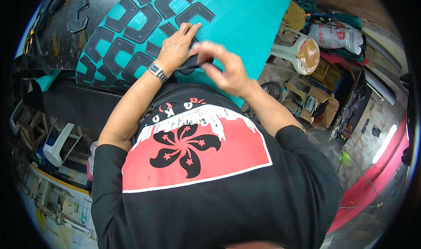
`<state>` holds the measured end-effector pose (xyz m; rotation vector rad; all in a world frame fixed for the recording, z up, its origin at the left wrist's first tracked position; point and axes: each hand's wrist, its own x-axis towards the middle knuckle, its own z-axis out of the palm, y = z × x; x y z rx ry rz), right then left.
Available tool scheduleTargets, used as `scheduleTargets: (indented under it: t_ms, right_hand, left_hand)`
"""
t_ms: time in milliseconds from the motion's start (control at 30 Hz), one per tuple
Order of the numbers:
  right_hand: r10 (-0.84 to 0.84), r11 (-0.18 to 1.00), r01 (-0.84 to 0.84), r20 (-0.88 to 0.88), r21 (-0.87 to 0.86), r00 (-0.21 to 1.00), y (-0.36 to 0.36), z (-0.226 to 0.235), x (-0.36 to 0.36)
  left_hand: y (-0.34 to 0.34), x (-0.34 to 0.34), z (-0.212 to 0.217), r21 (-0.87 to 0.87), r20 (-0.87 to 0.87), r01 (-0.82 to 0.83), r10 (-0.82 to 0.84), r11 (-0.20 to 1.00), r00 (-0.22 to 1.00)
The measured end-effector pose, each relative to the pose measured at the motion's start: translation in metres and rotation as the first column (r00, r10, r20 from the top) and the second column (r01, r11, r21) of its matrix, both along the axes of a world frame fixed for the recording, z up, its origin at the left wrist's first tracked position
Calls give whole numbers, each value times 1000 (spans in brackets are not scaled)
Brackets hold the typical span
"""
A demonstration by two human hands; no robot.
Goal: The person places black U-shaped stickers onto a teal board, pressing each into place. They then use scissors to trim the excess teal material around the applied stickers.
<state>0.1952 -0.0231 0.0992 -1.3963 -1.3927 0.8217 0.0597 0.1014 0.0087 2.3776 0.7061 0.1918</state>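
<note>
Several flat black C-shaped pieces [142, 24] with thin outlines lie in rows on a teal sheet [245, 27]. My left hand [177, 46] rests on the sheet over some of these pieces, fingers stretched out and pointing away from me. A metal-band watch [157, 72] circles that wrist. Close by on its right, my right hand [226, 69] is curled near a dark, bent piece [188, 66] at the sheet's near edge. Motion smears its fingertips, so whether they grip that piece is unclear.
A dark worktable [57, 43] carries the sheet, with one loose black piece [79, 16] at its left. Right of the table stand a white stool [287, 51] with a tan seat, a stuffed white sack [335, 34], a cardboard box [324, 102] and a fan [324, 146].
</note>
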Motion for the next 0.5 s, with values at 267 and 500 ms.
scheduleTargets:
  t_ms: [267,500]
  right_hand:
    - [-286,908,161,-289,-387,913,29,-71,60]
    - [-268,909,229,-68,-348,961,38,-89,73]
  left_hand:
    - [-10,-14,-11,-373,219,-70,161,925,962]
    - [7,-1,-10,-477,72,-122,177,870,981]
